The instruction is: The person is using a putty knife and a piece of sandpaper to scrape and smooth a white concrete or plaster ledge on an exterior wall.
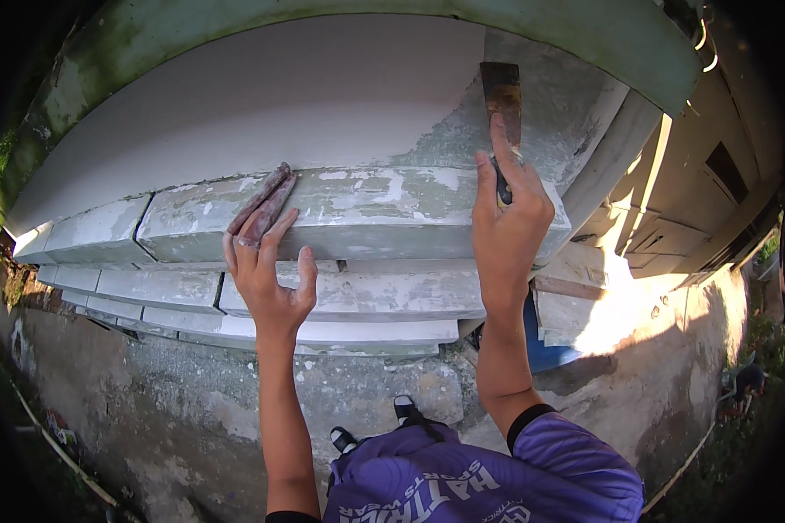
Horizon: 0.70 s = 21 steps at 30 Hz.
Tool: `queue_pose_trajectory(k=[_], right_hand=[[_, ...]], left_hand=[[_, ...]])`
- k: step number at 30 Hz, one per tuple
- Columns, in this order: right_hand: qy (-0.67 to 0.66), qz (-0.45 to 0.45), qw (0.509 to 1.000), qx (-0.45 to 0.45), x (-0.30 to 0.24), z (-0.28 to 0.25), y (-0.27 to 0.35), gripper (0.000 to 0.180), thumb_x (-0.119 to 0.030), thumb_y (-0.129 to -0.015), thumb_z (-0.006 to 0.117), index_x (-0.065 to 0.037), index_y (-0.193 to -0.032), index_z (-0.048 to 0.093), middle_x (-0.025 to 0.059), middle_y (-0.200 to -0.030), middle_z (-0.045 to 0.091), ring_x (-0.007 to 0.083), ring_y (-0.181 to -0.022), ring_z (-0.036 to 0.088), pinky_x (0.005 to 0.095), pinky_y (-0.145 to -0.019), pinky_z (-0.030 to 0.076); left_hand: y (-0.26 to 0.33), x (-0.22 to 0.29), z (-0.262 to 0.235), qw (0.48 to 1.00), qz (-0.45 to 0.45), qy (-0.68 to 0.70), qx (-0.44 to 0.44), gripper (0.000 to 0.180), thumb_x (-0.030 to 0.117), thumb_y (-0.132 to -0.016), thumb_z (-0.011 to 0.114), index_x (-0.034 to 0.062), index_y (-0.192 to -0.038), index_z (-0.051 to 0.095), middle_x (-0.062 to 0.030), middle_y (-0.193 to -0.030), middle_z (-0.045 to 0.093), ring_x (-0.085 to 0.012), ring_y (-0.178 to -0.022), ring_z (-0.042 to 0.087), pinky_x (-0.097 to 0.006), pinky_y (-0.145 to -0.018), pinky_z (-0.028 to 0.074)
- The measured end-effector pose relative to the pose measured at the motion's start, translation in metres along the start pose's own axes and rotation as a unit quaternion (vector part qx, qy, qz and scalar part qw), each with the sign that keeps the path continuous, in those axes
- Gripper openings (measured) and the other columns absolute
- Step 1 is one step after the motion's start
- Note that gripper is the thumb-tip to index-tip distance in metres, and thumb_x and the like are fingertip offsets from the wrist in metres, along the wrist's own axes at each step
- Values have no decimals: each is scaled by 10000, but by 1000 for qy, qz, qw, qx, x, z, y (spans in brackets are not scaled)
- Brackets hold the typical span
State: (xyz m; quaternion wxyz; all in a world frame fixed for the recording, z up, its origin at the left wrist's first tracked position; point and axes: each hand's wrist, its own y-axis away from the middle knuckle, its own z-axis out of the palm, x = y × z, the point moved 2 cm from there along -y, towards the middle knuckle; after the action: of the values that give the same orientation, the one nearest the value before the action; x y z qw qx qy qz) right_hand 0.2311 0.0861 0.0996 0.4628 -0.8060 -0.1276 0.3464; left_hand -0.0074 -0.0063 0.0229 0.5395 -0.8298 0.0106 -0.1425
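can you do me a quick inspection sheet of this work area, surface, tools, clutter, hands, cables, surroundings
Surface: white wall with a patchy grey-green area at upper right; stepped ledge below, streaked white
Job's things: scraper with a stained blade; folded dark-red sheet, material unclear
Clutter: blue object partly hidden below the ledge
Hands: right hand grips the scraper, index finger along the blade; left hand holds the folded dark-red sheet, thumb apart
Cables: nothing seen for certain
Surroundings: stained concrete ground, sunlit at right
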Motion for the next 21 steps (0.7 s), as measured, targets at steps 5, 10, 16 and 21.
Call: queue_pose_trajectory(k=[5, 10, 16, 21], right_hand=[[4, -17, 1000, 20, 1, 3, -1, 398, -121, -958, 696, -195, -1349, 679, 123, -687, 554, 185, -614, 479, 359, -618, 460], [19, -17, 999, 34, 2, 7, 0, 423, -131, -946, 702, -261, -1348, 684, 54, -681, 461, 173, -561, 457, 368, -551, 430], [4, 0, 1000, 23, -2, 5, -4, 428, -118, -944, 707, -226, -1357, 673, 121, -689, 550, 205, -604, 480, 369, -628, 467], [46, -10, 998, 42, -2, 9, -3, 432, -113, -936, 714, -233, -1350, 679, 128, -695, 566, 219, -600, 515, 378, -637, 480]], left_hand=[[0, 1, 0, 1000, -17, 14, -21, 447, 157, -830, 685, 119, -1276, 678, -152, -1294, 609, -336, -1290, 517, -516, -1203, 210], [-1, 1, -1, 1000, -18, 14, -15, 449, 160, -826, 686, 118, -1273, 679, -155, -1287, 607, -339, -1288, 516, -515, -1201, 216], [-3, 2, -2, 1000, -12, 6, -15, 454, 160, -802, 700, 114, -1253, 679, -156, -1257, 609, -339, -1255, 530, -517, -1167, 257], [-4, 2, -3, 1000, 4, 7, -7, 462, 161, -779, 711, 109, -1237, 679, -159, -1230, 611, -342, -1219, 547, -518, -1129, 301]])
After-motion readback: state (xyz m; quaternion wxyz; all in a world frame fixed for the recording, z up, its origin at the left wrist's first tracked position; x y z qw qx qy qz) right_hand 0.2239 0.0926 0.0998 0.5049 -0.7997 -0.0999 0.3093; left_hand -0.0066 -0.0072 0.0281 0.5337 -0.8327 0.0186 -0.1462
